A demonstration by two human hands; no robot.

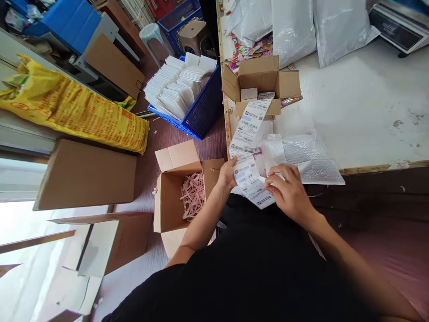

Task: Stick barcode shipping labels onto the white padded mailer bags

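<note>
A long strip of printed shipping labels (246,167) runs from a small open cardboard box (258,71) on the table down towards my body. My left hand (228,175) grips the strip at its left edge, with the thumb on top. At the strip's right edge, my right hand (287,191) has thumb and fingers pinched together on a label's border. Just beyond my right hand lies a white bubble mailer (308,156), partly hanging over the table's edge. Whether a label has come off its backing is hidden by my fingers.
Left of the table, an open carton (167,201) holds pink shredded paper (193,197). A blue basket (204,109) full of white envelopes stands behind it. Filled white mailers (293,31) and a scale (395,29) occupy the table's back. A yellow sack (80,109) lies far left.
</note>
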